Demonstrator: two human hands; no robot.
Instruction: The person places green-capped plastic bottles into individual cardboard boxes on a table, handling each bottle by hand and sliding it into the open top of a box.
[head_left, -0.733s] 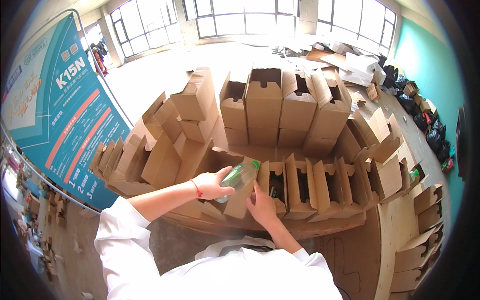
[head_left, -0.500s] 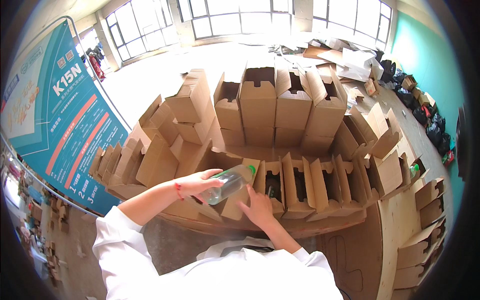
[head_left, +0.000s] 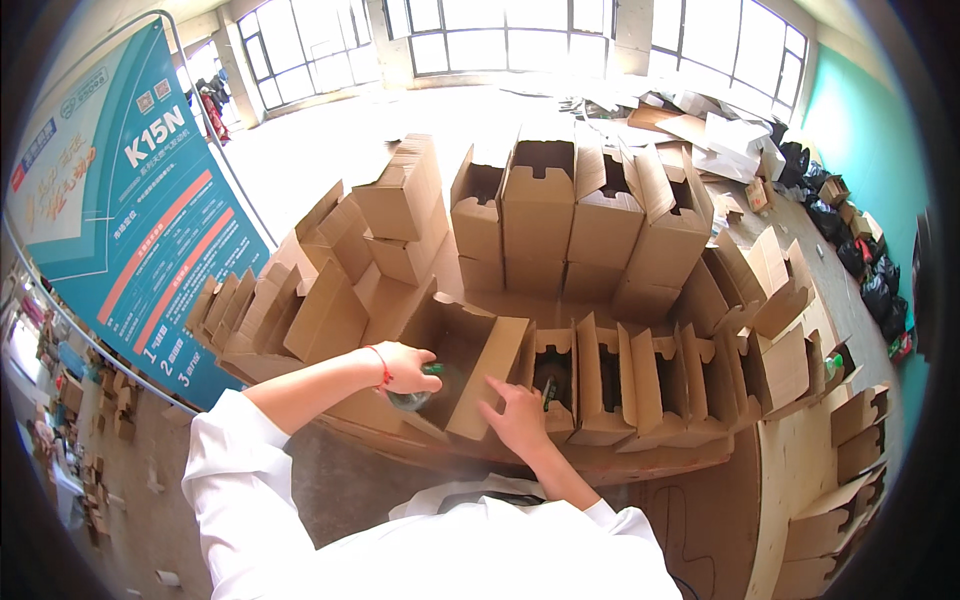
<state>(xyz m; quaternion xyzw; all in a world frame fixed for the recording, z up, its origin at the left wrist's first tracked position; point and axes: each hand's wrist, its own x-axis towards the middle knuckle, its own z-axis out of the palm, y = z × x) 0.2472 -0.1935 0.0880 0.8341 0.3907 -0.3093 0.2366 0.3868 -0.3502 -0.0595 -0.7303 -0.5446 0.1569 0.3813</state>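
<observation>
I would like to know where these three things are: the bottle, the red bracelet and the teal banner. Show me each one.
Bottle (head_left: 409,401): head view, on its clear body.
Red bracelet (head_left: 386,376): head view, on its band.
Teal banner (head_left: 160,225): head view, on its printed face.

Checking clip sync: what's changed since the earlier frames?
The clear plastic bottle with a green cap has moved left and down at the open brown cardboard box; its cap end swung left, closer to the left hand, which still appears to hold it. Unchanged: the right hand by the box's right flap, and the upright brown cardboard boxes behind.
</observation>
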